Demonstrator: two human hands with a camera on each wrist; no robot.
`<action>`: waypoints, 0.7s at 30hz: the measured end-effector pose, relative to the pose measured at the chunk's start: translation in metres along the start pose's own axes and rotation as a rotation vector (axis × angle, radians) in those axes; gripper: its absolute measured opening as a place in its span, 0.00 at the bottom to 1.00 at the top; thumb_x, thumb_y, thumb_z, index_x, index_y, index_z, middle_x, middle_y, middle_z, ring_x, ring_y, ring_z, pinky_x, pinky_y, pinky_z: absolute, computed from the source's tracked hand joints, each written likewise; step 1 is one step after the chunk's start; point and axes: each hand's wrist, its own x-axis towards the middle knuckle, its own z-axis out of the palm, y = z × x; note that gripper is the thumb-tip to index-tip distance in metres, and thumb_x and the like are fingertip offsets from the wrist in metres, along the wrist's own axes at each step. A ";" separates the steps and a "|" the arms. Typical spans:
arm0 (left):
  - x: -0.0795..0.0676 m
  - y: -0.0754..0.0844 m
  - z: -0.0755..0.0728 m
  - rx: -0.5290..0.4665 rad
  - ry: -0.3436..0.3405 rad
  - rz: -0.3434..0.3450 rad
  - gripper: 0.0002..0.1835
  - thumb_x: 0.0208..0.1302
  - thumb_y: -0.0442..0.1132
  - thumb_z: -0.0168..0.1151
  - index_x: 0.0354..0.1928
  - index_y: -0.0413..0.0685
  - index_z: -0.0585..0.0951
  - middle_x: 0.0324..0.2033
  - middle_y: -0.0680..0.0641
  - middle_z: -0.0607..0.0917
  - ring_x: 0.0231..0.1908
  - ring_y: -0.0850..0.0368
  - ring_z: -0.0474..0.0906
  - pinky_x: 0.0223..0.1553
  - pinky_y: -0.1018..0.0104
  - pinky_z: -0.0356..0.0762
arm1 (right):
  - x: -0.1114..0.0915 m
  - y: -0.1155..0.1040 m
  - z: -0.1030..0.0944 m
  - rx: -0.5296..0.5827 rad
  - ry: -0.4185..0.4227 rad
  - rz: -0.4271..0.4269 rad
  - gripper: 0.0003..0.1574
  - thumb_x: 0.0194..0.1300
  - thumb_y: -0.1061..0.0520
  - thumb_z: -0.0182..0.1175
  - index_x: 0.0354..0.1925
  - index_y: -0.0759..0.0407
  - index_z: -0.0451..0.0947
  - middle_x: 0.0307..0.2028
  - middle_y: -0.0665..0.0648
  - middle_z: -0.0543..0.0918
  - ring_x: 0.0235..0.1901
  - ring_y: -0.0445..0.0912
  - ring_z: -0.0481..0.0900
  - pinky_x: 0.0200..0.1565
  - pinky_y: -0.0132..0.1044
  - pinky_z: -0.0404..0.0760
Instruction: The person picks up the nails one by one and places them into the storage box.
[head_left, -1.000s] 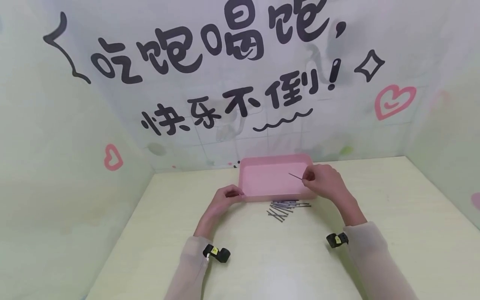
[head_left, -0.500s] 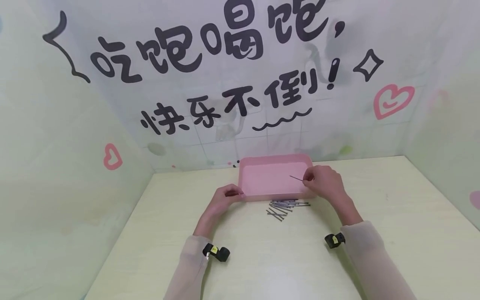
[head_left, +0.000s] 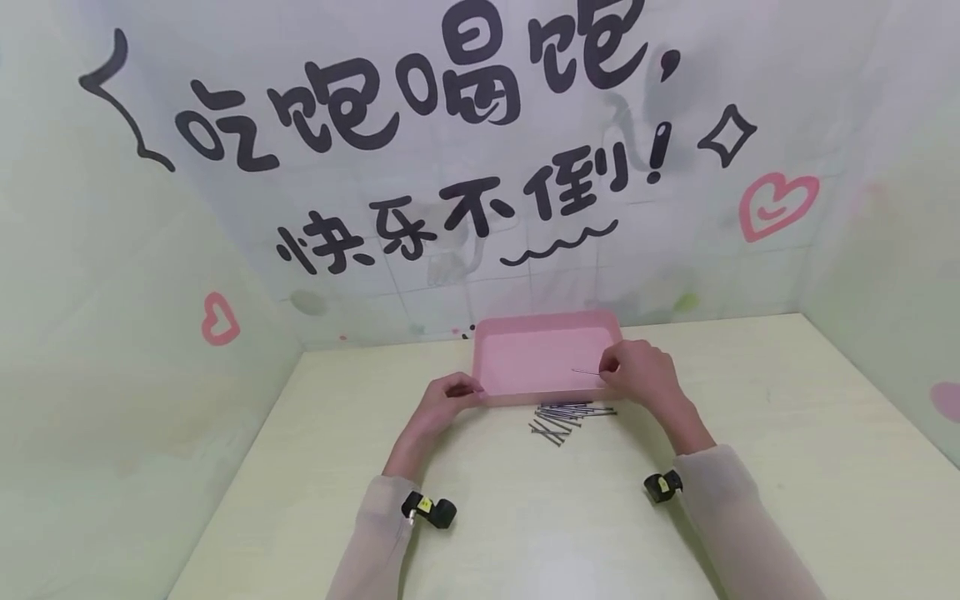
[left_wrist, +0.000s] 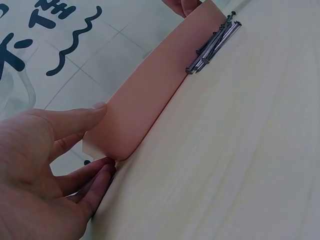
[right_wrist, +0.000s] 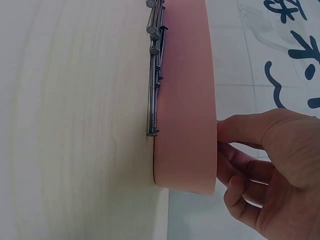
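Note:
A shallow pink tray (head_left: 551, 398) stands at the back of the table. My left hand (head_left: 442, 402) holds its near left corner; in the left wrist view the thumb (left_wrist: 75, 120) lies against the wall and the fingers bend round the corner. Over the right part of the tray, my right hand (head_left: 639, 371) pinches a thin nail (head_left: 585, 372) between thumb and fingertips. The nail points left and lies nearly level. In the right wrist view the tray wall (right_wrist: 185, 100) hides the nail and the fingertips. Several loose nails (head_left: 558, 419) lie in a pile right along the tray's front wall.
The pale wooden table (head_left: 495, 517) runs up to a printed back cloth (head_left: 420, 300) with dark lettering, close behind the tray. Cloth walls, one on the left (head_left: 97, 375), close in both sides.
My right hand has lowered a little with the nail, which now lies flatter over the tray floor. The left hand has stayed on the corner. The head view has shifted slightly.

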 end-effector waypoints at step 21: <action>0.001 0.001 -0.001 -0.019 0.007 0.000 0.09 0.64 0.32 0.71 0.44 0.37 0.86 0.43 0.47 0.88 0.44 0.58 0.80 0.47 0.69 0.75 | 0.001 0.001 0.004 -0.019 -0.002 -0.010 0.06 0.65 0.57 0.66 0.36 0.54 0.89 0.35 0.54 0.90 0.32 0.49 0.82 0.33 0.46 0.80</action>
